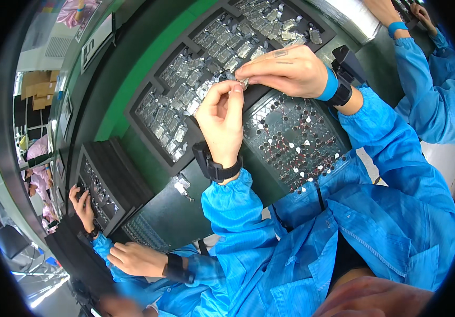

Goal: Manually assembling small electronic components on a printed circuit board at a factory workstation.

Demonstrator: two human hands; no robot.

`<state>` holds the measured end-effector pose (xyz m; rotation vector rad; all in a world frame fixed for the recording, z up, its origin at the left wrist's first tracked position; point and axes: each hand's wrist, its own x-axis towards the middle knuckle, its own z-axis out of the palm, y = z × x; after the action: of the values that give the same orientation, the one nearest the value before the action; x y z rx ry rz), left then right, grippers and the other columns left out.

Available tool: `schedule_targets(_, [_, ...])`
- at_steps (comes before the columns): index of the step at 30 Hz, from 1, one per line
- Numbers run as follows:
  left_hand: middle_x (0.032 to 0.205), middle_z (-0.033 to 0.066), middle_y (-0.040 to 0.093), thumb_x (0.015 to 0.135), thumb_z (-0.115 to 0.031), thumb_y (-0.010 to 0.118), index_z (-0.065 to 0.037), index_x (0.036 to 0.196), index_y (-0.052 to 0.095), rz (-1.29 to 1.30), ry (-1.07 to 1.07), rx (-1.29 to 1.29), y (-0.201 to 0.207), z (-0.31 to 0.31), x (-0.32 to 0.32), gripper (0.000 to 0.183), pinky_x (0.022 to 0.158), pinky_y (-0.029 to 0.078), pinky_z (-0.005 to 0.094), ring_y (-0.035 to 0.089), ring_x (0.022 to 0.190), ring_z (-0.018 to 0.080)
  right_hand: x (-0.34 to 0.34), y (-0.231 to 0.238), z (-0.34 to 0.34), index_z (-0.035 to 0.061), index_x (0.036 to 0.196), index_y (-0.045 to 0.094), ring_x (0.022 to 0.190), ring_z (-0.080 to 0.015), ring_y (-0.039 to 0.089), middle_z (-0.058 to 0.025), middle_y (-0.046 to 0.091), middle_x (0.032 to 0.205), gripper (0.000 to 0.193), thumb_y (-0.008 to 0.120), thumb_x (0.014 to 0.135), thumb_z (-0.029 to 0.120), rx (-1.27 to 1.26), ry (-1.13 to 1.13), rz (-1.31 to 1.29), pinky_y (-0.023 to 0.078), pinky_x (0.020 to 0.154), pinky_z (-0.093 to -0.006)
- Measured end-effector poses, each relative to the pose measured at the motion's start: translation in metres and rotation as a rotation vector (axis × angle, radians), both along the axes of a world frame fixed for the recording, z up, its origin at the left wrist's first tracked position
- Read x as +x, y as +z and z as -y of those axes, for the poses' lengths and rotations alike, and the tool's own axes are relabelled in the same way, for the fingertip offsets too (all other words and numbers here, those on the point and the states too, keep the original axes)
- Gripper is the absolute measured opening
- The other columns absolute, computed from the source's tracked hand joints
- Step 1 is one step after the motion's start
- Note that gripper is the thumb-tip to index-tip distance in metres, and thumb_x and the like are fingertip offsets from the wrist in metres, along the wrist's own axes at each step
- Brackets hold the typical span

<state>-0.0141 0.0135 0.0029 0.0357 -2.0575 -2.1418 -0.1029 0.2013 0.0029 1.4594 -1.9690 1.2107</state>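
Observation:
My left hand (222,121) and my right hand (296,71) meet fingertip to fingertip above a black foam tray (166,165). Pinched between them is a small silvery part (245,82), mostly covered by the fingers, so its exact kind does not show. Several compartments of the foam tray hold many small clear-and-silver pieces (185,71). Below my right hand lies a clear tray (259,153) scattered with small round black and white discs (296,145), some with thin red wires. Both wrists carry black bands, and the right one also has a blue strap.
One loose silvery piece (183,186) lies on the dark green table (180,222) beside my left wrist. At the left, a co-worker's hands (137,259) are near a stack of black foam trays (116,174). Another person's blue sleeve (423,74) shows at the upper right.

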Motion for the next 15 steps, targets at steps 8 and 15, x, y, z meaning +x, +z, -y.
schedule_targets(8, [0.091, 0.0037, 0.068, 0.090, -0.002, 0.071, 0.001, 0.094, 0.071, -0.147, 0.082, -0.327, -0.0054, -0.0030, -0.0027, 0.005, 0.059, 0.039, 0.0206, 0.052, 0.072, 0.0051, -0.0004, 0.0027, -0.0025, 0.0029, 0.104, 0.073, 0.085, -0.0296, 0.072, -0.0111, 0.073, 0.097, 0.016, 0.072, 0.090, 0.010, 0.031, 0.058, 0.078, 0.059, 0.074, -0.0366])
schedule_targets(15, [0.098, 0.0059, 0.068, 0.094, -0.001, 0.067, 0.002, 0.098, 0.070, -0.120, 0.036, -0.205, -0.0015, -0.0041, -0.0018, 0.006, 0.065, 0.046, 0.0210, 0.060, 0.083, 0.0073, -0.0020, 0.0013, -0.0044, 0.0017, 0.099, 0.073, 0.084, -0.0296, 0.072, -0.0113, 0.073, 0.096, 0.011, 0.071, 0.090, 0.008, 0.024, 0.072, 0.163, 0.058, 0.073, -0.0367])
